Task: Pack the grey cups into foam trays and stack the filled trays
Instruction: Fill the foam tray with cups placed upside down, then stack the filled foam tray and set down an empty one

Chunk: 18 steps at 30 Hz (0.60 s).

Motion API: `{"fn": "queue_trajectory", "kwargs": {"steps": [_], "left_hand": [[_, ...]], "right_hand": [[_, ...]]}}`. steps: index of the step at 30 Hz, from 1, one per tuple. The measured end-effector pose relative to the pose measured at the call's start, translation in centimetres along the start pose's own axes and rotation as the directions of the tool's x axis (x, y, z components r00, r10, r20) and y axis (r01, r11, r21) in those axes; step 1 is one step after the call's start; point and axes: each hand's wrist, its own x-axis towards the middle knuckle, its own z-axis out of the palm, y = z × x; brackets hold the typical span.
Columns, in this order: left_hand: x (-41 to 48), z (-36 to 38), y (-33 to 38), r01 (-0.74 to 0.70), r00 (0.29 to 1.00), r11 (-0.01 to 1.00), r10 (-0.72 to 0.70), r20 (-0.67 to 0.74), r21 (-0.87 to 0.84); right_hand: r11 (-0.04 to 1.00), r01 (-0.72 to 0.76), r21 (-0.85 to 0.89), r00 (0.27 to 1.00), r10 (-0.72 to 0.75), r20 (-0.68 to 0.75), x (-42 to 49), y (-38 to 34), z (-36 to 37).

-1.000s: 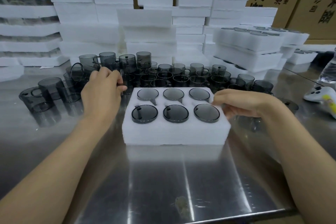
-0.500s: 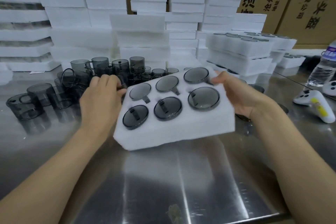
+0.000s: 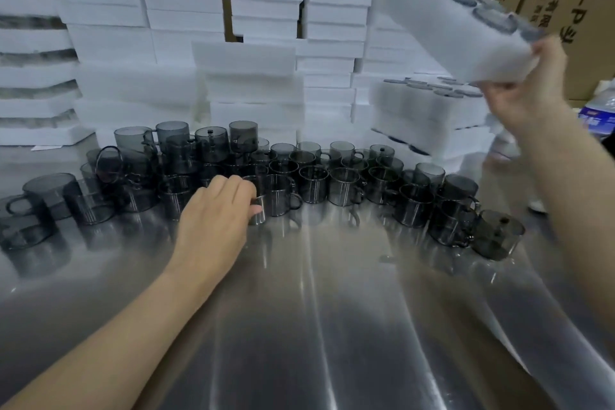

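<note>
step in hand: we judge we are carrying the filled tray (image 3: 442, 30) to the stack of filled trays (image 3: 429, 116) at the right rear of the steel table (image 3: 332, 326).
tray position: in the air above the stack, steeply tilted and blurred, its cup side turned up and away from us.
right hand (image 3: 522, 100): holds the tray alone by its near end, fingers and thumb clamped on the foam.
left hand (image 3: 216, 213): fingers curled over a front cup (image 3: 263, 210) in the crowd of grey cups (image 3: 346, 190), thumb against its wall.
doing it well: we should level the tray before lowering so no cup slides out, square its edges to the tray beneath, and lay it flat rather than corner first.
risk: held one-handed, the soft foam may flex, and a heavy landing could shift the stack.
</note>
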Motion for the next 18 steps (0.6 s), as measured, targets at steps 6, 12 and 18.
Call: {"fn": "queue_trajectory", "kwargs": {"steps": [6,12,18], "left_hand": [[0.1,1.3,0.5,0.016,0.997,0.999,-0.012,0.078,-0.041],[0.1,1.7,0.2,0.078,0.992,0.994,-0.071,0.104,-0.073],[0.2,1.6,0.6,0.100,0.990,0.992,-0.091,0.109,-0.081]], "right_hand": [[0.816,-0.065,-0.575,0.979,-0.061,-0.196,9.3,-0.8,1.0],[0.313,-0.141,-0.939,0.956,-0.203,-0.212,13.6,1.3,-3.1],[0.149,0.079,-0.986,0.891,-0.454,0.003,11.0,1.9,-1.8]]}}
